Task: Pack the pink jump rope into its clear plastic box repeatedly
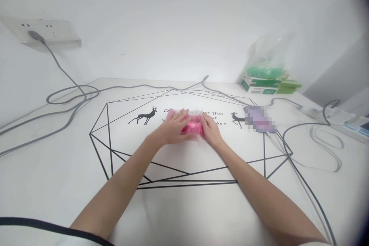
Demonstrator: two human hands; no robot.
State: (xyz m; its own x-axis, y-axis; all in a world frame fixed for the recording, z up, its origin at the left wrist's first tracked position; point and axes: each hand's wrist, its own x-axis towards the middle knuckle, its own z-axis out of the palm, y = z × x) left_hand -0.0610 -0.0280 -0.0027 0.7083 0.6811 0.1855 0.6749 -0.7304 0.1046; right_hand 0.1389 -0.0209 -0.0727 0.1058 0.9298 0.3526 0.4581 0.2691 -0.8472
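A pink item in a clear plastic wrapper [192, 125] lies on the white mat [173, 157] printed with black lines and deer. My left hand [173, 127] rests over the left part of the packet, its fingers spread and reaching across the top. At the packet's right edge is my right hand [211, 128], its fingers close together and touching the plastic. Part of the pink item is hidden under my left hand.
A blurred purple phone-like object [261, 118] lies right of the mat's text. Green-and-white boxes [261, 84] with a plastic bag [266, 59] stand at the back right. Grey cables [144, 85] cross the table. A wall socket [57, 32] is at the left.
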